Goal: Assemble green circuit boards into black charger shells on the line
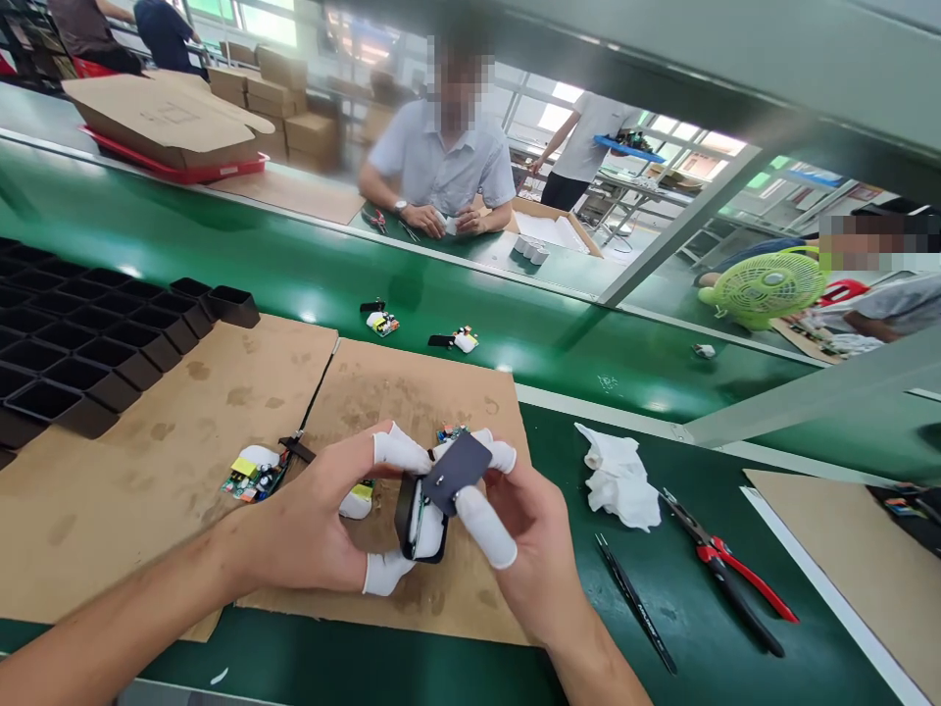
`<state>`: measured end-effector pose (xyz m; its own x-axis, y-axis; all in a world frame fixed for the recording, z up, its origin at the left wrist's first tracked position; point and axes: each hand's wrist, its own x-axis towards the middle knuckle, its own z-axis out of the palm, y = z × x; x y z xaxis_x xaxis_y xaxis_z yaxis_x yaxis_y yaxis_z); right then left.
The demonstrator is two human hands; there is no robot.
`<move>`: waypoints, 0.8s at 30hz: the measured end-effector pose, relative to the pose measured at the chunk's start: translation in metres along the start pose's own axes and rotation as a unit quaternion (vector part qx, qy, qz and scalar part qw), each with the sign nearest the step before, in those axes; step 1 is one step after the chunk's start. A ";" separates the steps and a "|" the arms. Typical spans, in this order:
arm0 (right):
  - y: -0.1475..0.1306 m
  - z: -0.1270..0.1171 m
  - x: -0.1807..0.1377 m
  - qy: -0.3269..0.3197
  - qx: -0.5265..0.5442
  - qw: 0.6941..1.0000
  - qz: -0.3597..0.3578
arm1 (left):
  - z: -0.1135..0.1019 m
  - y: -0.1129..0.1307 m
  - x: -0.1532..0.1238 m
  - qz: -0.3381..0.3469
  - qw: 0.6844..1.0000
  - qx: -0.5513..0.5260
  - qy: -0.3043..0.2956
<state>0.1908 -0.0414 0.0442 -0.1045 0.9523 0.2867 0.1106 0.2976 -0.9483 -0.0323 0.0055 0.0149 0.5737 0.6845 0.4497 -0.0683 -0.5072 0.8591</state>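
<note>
The black case [418, 520] sits between both hands above the cardboard sheet [412, 392], upright and open toward the camera, with white and a bit of green showing inside. The left hand [309, 529] grips it from the left, a capped thumb under its lower edge and a capped forefinger over the top. The right hand [529, 549] pinches a dark flat cover [457, 473] at the case's upper right corner, tilted; its fingers [485, 525] wear white caps too.

Just left of the hands, on the cardboard, lies a circuit board [250, 476] with a yellow part and a white piece beside it. Farther left stands a black tray [88, 343] of square cells. To the right, on the green worktop [698, 628], lie a crumpled white cloth [621, 476], black tweezers [636, 603] and red-handled pliers [724, 569]. On the belt [515, 324] beyond rest two small assemblies [382, 322]. Across it a person [441, 167] sits with hands together; a green fan [768, 286] stands far right.
</note>
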 end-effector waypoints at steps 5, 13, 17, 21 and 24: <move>-0.001 -0.001 0.002 -0.009 0.017 1.000 0.005 | -0.002 0.004 0.003 0.004 0.999 0.034 0.011; 0.004 -0.005 -0.003 -0.061 -0.068 0.995 -0.027 | -0.003 0.002 0.005 0.022 0.999 0.029 0.023; 0.006 -0.002 -0.001 -0.045 -0.086 0.995 -0.005 | -0.004 0.004 0.005 0.009 0.999 0.036 0.018; 0.005 0.001 0.001 -0.060 -0.095 0.994 -0.002 | -0.005 0.007 0.005 0.000 0.999 0.041 0.023; 0.008 -0.001 0.001 -0.062 -0.090 0.994 -0.015 | -0.006 0.009 0.005 -0.003 0.999 0.033 0.023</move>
<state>0.1925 -0.0384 0.0370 -0.2308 0.9304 0.2848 0.2790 0.3437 -0.8967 -0.0346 0.0077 0.0266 0.5365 0.7097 0.4567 -0.0107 -0.5354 0.8445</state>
